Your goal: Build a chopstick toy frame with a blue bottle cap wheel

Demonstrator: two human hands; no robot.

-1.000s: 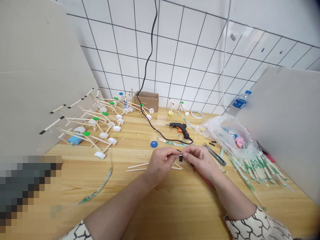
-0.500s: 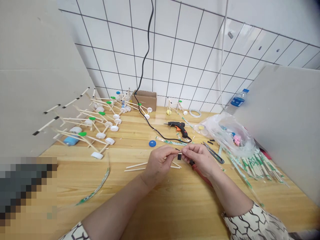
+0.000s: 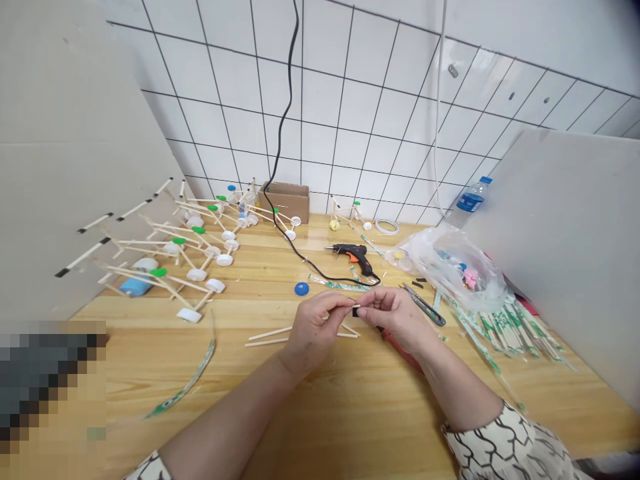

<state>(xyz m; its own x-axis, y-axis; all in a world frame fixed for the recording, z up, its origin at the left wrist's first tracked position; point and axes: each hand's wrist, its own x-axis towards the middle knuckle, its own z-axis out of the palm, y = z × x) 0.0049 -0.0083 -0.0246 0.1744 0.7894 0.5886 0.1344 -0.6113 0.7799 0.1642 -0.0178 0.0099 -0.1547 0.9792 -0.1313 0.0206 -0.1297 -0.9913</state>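
Close together over the middle of the table, my two hands pinch a small piece of work. Between the fingertips a short bit of pale wooden stick shows, with a small black tape strip against it. My left hand is closed on the stick from the left; most of the stick is hidden by fingers. My right hand is closed at the other side, its thumb against the tape. Loose wooden sticks lie under my left hand. Red-handled pliers lie partly beneath my right hand.
A black glue gun with its cable lies ahead, near a blue bottle cap. Snips, a plastic bag and wrapped sticks are right. Several stick-built models with white wheels stand left. A cardboard box stands behind.
The black tape strip, which hung below the stick, now shows less and sits closer under my right thumb. My hands have drawn slightly nearer each other. The whole view has shifted a little.
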